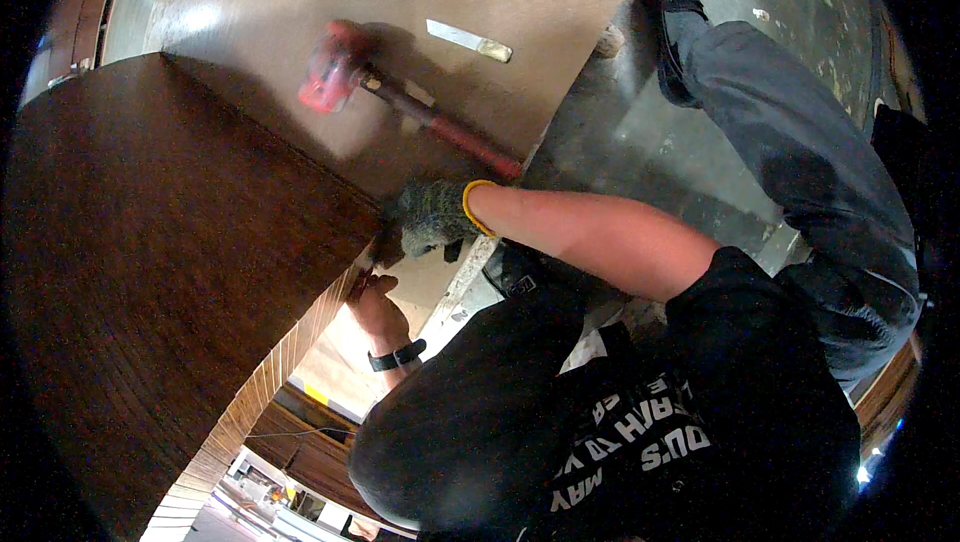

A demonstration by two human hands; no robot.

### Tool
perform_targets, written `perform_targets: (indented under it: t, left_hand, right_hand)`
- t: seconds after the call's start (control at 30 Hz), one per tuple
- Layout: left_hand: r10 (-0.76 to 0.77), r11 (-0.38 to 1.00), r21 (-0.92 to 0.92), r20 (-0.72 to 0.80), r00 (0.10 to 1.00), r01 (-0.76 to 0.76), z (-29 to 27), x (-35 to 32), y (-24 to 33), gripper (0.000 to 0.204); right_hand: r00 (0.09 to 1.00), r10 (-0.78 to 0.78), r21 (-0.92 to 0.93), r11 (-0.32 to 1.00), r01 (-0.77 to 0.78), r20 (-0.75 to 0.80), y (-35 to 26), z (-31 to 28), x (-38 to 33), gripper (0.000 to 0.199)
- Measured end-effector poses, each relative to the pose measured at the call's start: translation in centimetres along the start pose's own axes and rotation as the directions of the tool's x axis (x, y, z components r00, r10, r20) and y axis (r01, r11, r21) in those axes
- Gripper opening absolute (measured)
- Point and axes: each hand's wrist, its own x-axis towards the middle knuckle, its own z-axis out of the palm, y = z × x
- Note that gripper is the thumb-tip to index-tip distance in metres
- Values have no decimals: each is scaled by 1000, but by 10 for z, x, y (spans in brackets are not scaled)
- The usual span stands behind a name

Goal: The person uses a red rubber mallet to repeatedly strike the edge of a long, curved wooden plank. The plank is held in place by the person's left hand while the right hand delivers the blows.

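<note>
My right hand, in a grey-green knitted glove with a yellow cuff, is curled beside the corner of a dark brown wooden panel. What its fingers close on, if anything, is hidden. Just below it, my bare left hand, with a black watch at the wrist, has bent fingers against the panel's pale, slatted edge. Its fingertips are partly out of sight. Beyond my right wrist, a red-headed mallet lies on a light brown board, with its handle toward my forearm.
A flat tool with a pale blade lies on the board past the mallet. To the right is a grey, stained floor, with my leg in dark trousers stretched across it. Clutter and wood fill the lower left.
</note>
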Motion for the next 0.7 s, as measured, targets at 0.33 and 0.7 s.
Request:
perform_targets:
  t: [0.33, 0.7]
  left_hand:
    - [-114, 993, 55, 113, 987, 109, 0, -8, 20, 52]
    - [-163, 952, 280, 136, 977, 120, -23, -2, 29, 47]
  right_hand:
    - [999, -27, -147, 989, 30, 24, 24, 0, 12, 15]
    - [1000, -14, 266, 964, 10, 11, 49, 4, 20, 19]
